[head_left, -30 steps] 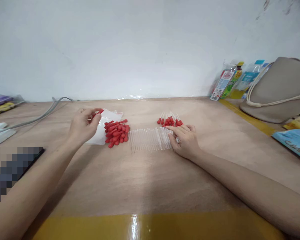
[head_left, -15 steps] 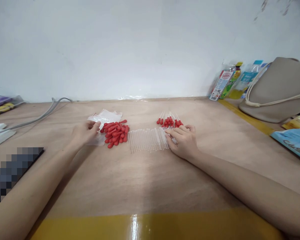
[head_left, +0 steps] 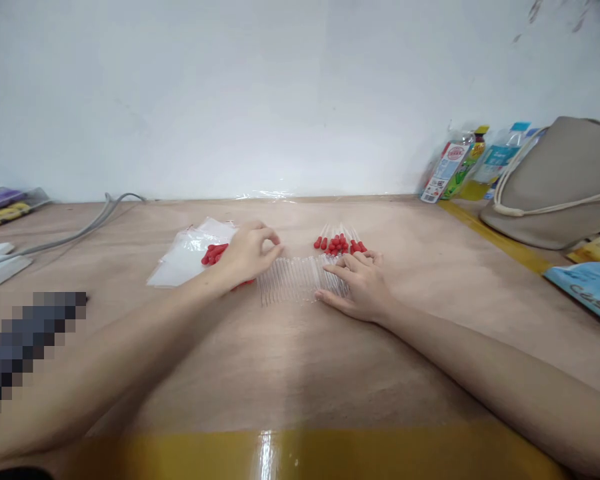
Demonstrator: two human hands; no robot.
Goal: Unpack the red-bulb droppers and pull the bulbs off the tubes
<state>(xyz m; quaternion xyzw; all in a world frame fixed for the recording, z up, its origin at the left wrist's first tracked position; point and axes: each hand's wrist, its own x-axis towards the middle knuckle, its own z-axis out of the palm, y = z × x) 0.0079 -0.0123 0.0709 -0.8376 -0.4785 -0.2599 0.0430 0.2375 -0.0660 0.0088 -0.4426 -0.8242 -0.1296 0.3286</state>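
My left hand (head_left: 253, 252) hovers at the left end of a row of clear dropper tubes (head_left: 293, 280), thumb and forefinger apart with nothing seen between them. Its palm and wrist partly cover a pile of red rubber bulbs (head_left: 213, 255). Over the right end of the row lies my right hand (head_left: 363, 287), thumb and fingers spread and touching the tubes. The tubes lie side by side, pointing toward me. Just behind that hand is a group of droppers (head_left: 337, 244), each a clear tube with a red bulb on it.
White plastic bags (head_left: 180, 257) lie beside and under the red bulbs. A grey cable (head_left: 90, 227) runs along the left. At the right stand a carton (head_left: 446, 171), bottles (head_left: 495, 163) and a beige bag (head_left: 555, 180), with a blue packet (head_left: 587, 293) nearer me.
My left hand has moved right, from the left side of the red bulb pile to the row of tubes. My right hand's thumb and forefinger have spread and shifted slightly left.
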